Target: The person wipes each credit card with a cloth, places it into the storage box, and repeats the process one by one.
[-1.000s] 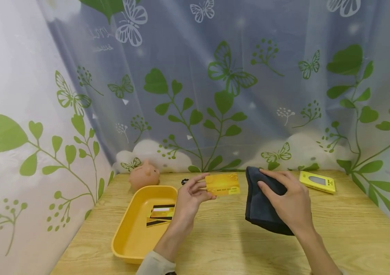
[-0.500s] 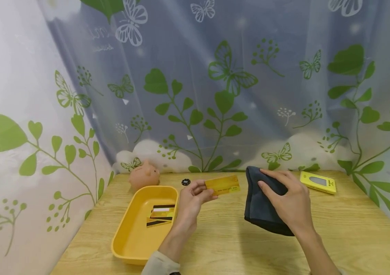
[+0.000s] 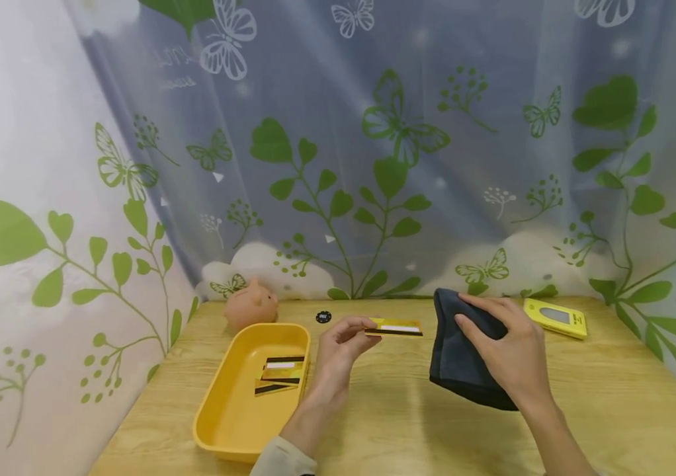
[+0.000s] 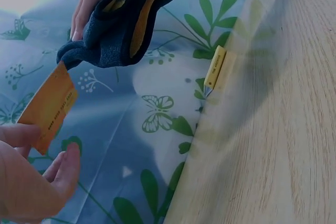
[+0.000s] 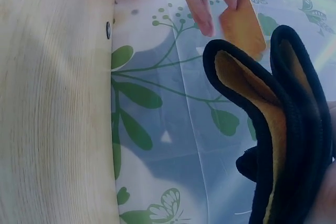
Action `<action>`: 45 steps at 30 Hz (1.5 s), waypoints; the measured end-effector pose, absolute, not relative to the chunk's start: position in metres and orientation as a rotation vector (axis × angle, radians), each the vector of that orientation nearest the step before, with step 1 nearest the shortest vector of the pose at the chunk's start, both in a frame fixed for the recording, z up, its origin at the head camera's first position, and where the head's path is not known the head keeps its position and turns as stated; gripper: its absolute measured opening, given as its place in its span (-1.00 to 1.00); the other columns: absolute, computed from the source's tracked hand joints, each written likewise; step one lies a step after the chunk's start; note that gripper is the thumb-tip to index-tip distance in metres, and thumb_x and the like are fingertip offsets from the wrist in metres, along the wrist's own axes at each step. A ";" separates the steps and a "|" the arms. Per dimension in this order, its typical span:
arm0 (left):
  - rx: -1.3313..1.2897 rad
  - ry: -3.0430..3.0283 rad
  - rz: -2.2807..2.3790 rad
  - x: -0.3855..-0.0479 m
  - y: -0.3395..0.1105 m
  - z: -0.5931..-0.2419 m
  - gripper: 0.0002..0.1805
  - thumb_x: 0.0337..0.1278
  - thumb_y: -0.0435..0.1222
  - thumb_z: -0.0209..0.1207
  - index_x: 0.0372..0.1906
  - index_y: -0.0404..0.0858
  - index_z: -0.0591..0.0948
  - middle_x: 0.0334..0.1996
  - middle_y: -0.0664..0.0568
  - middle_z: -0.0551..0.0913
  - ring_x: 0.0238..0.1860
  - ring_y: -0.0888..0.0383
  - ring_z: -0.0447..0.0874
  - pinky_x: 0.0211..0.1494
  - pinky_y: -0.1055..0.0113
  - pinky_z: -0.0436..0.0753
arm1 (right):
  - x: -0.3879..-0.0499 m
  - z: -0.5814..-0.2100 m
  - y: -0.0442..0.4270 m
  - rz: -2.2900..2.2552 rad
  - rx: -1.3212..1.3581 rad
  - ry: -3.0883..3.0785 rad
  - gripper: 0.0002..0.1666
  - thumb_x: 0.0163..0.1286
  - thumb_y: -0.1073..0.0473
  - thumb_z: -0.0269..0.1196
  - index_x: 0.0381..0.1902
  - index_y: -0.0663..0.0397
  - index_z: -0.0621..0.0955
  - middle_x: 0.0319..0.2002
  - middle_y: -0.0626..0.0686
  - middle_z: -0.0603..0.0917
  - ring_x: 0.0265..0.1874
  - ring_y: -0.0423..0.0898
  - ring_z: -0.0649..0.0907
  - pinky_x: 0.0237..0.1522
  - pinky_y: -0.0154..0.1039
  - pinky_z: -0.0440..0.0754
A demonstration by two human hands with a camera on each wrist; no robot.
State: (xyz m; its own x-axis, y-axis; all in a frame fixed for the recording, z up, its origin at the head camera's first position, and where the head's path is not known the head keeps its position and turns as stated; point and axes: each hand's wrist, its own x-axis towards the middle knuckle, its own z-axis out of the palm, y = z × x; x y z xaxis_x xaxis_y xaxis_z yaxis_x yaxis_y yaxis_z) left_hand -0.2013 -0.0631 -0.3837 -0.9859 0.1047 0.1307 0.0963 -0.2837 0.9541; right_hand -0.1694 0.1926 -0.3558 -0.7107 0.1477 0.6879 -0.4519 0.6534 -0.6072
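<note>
My left hand (image 3: 338, 350) pinches a gold bank card (image 3: 399, 327) by one end, between thumb and fingers. In the head view the card is tipped, with its black stripe and white strip showing. To its right, my right hand (image 3: 510, 344) grips a dark blue fabric pouch (image 3: 463, 363), held up above the table. From the right wrist view, the pouch's folds gape, baring an orange-yellow lining (image 5: 241, 77). A gap separates card and pouch in the head view. Several more gold cards (image 3: 281, 375) lie in the yellow tray (image 3: 210, 423) at left.
At the back left of the wooden table (image 3: 385, 423) sits a pink piggy bank (image 3: 251, 305). A black round chip (image 3: 323, 317) lies behind my left hand. A yellow box (image 3: 555, 317) lies at the back right. A patterned curtain (image 3: 326, 165) hangs behind.
The card in my left hand has turned from its printed face to its striped side, tilting flatter. The left hand has shifted slightly right and down, uncovering the black chip. My right hand still holds the pouch.
</note>
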 end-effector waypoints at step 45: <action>0.316 1.966 2.343 -0.198 -0.052 -0.393 -0.36 0.18 -0.52 0.39 0.36 -0.08 0.61 0.09 -0.16 0.69 -0.07 0.05 0.76 0.14 0.13 0.74 | -0.168 -0.371 0.160 1.129 0.440 -2.178 -0.52 0.24 0.23 0.55 0.13 -0.16 0.78 -0.06 -0.12 0.73 -0.09 -0.12 0.69 -0.10 -0.49 0.62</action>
